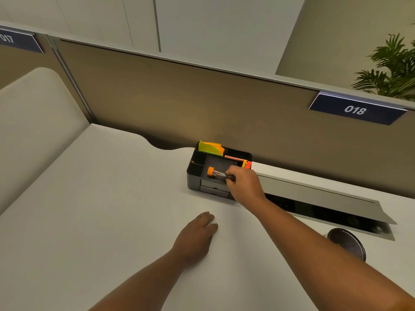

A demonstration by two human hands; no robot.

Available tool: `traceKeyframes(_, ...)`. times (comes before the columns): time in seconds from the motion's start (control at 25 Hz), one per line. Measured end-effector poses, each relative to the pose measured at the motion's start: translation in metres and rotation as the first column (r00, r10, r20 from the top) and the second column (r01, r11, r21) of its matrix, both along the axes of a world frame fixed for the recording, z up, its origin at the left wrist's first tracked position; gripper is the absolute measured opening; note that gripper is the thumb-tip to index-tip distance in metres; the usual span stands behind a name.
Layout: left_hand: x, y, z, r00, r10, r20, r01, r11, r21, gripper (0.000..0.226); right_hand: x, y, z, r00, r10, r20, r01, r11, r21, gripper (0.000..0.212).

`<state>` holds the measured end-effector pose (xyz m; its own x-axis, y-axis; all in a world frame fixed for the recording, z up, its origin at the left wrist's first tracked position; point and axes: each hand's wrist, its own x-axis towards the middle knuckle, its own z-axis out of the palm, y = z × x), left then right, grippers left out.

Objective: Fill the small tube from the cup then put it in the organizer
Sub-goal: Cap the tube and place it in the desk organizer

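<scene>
Pale grey desk (101, 198) stretches out in front of me, backed by a brown partition (179, 97) that carries a dark blue plate reading 018 (357, 108); a potted palm (393, 66) shows above the partition at far right. Against the partition stands the black desk organizer (195, 176), divided into several compartments, with yellow and orange sticky notes (210, 147) upright in its back section and some orange and red items (246, 164) along its right edge. My right hand (243, 182) reaches over the organizer's front right corner, fingers pinched on the clear end of the small tube (216, 173). That tube lies nearly level, its orange cap (210, 171) pointing left, over the wide middle tray of the organizer; whether it already touches the tray floor I cannot tell. My left hand (196, 234) lies flat, palm down, on the bare desk nearer to me, fingers loosely together and holding nothing, well apart from the organizer. To the right, an open cable trough (325, 209) with its grey lid raised runs along the desk, and a dark mesh cup (347, 243) stands just beside its near edge, partly hidden by my right forearm.
</scene>
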<state>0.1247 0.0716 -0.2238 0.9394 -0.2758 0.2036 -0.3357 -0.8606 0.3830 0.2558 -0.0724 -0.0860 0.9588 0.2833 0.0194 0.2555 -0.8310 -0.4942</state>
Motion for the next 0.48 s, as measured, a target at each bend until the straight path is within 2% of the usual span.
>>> traceKeyframes(0.36,0.0029,-0.0018,0.0010,0.998,0.052,-0.040,-0.052,0.998,-0.021,0.018,-0.0027,0.0035,-0.0002,0.999,-0.030,-0.018,0.030,0.999,0.040,0.026)
traceKeyframes(0.48,0.0036,-0.0026,0.0054,0.993,0.063,-0.103,-0.065,0.998,-0.022,0.021,-0.0077,0.0014,0.0002,0.999,-0.035,-0.009,0.035,0.997,0.072,0.037)
